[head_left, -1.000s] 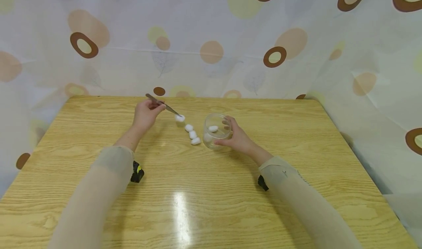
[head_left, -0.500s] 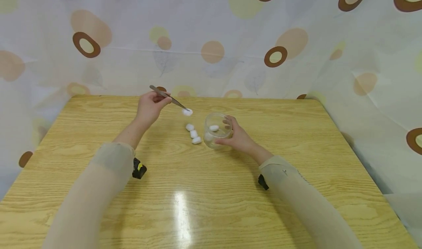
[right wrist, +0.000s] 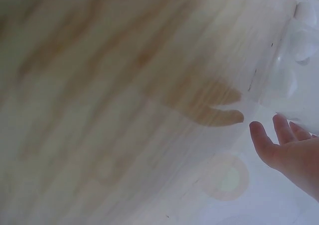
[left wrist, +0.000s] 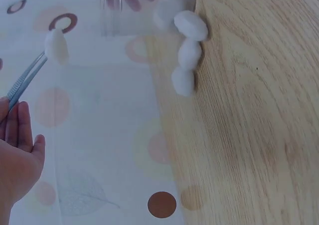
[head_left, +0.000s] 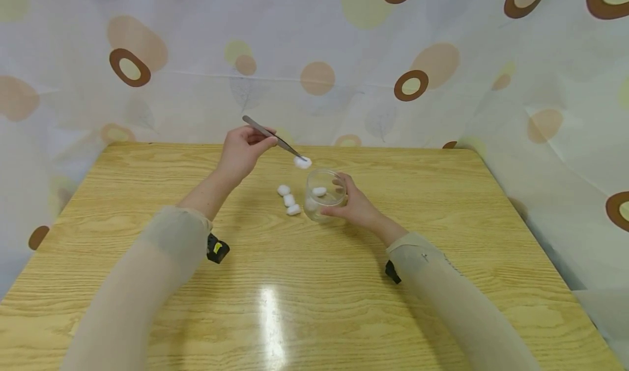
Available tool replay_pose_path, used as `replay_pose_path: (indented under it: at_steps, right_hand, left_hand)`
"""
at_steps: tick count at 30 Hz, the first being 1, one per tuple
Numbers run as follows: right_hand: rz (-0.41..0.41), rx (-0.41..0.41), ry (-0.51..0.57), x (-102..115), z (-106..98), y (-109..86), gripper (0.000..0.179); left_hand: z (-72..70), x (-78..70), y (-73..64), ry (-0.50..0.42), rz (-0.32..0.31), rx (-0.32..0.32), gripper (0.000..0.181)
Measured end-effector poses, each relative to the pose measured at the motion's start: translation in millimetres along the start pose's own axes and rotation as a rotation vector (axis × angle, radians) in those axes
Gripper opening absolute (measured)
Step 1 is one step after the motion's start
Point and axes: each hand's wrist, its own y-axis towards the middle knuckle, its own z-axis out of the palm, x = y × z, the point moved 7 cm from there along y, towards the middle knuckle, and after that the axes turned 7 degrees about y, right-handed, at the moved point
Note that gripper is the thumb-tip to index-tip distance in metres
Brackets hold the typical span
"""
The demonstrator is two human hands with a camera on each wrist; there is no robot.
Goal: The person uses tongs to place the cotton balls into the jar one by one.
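Observation:
My left hand (head_left: 243,155) pinches steel tweezers (head_left: 287,147). In their tips is a white cotton ball (head_left: 302,163), raised above the table just behind and left of a clear round jar (head_left: 313,214). With fingers and thumb spread around its right side, my right hand (head_left: 357,206) grips the jar. Through the jar's wall a cotton ball (head_left: 319,191) shows inside, with a fainter white shape lower down. Left of the jar several loose cotton balls (head_left: 289,201) lie in a short row. The left wrist view shows the tweezers (left wrist: 25,79) closed on their cotton ball (left wrist: 57,47).
Everything stands on a light wood-grain table (head_left: 314,316). A patterned white sheet (head_left: 275,38) hangs behind it and along the sides. Black wrist devices (head_left: 217,249) show below both sleeves.
My left hand has lifted the cotton ball off the table with the tweezers and carried it right, towards the jar's mouth. My right hand and the jar stay put.

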Motion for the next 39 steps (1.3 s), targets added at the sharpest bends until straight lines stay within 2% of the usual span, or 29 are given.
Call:
replay_pose_path:
  at_steps: [6, 13, 22, 28, 35, 39]
  right_hand:
    - [-0.004, -0.002, 0.002, 0, 0, 0.9, 0.092]
    - [-0.017, -0.004, -0.004, 1, 0, 2.1, 0.093]
    - [0.024, -0.006, -0.018, 7, 0, 6.7, 0.094]
    - [0.008, -0.016, -0.059, 8, -6, 11.2, 0.105]
    - [-0.023, -0.001, -0.051, 14, -7, 10.7, 0.094]
    - [-0.011, 0.001, -0.058, 14, -8, 7.8, 0.093]
  left_hand:
    - [13.9, -9.3, -1.2, -0.006, 0.022, 0.037, 0.026]
    - [21.4, -14.2, -1.1, 0.029, 0.053, 0.053, 0.025]
    - [25.8, -11.5, -0.9, 0.026, 0.047, 0.085, 0.027]
    - [29.4, -9.5, 0.1, 0.029, 0.064, 0.091, 0.025]
    - [34.9, -4.7, -1.4, 0.034, 0.070, 0.114, 0.026]
    - [40.3, -2.2, -3.2, 0.051, 0.066, 0.134, 0.026]
